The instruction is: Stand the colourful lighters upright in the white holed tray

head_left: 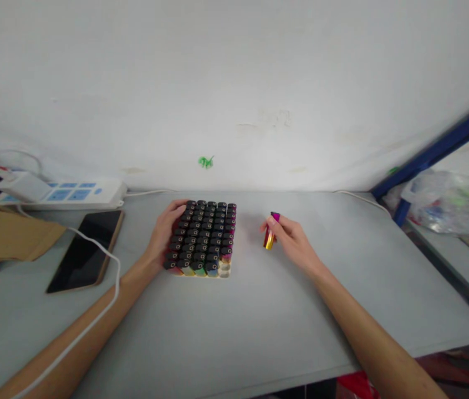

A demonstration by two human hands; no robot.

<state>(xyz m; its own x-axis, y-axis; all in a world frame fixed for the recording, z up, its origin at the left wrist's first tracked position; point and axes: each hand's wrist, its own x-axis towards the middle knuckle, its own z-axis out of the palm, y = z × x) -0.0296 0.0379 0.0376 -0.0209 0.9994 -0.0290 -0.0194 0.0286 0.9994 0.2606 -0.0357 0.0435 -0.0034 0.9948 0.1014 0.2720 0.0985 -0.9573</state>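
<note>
Upright black-topped lighters [203, 233] stand in close rows in a pale tray [225, 274], with bare round slots at its near right corner. My left hand [167, 230] is closed around the tray's left side, its fingers bent over the far left corner and partly hidden behind the lighters. To the right of the tray, my right hand [290, 235] pinches a single shiny lighter [270, 235], purple at the top and gold at the bottom, held tilted just over the grey table [284, 316].
A phone [87, 252] lies at the left, under a white cable [112, 299] that crosses my left forearm. Behind it are a power strip [80, 191] with a plugged charger [24, 185] and cardboard [14, 235]. A blue metal frame [438, 149] and plastic bags [446, 202] stand at the right.
</note>
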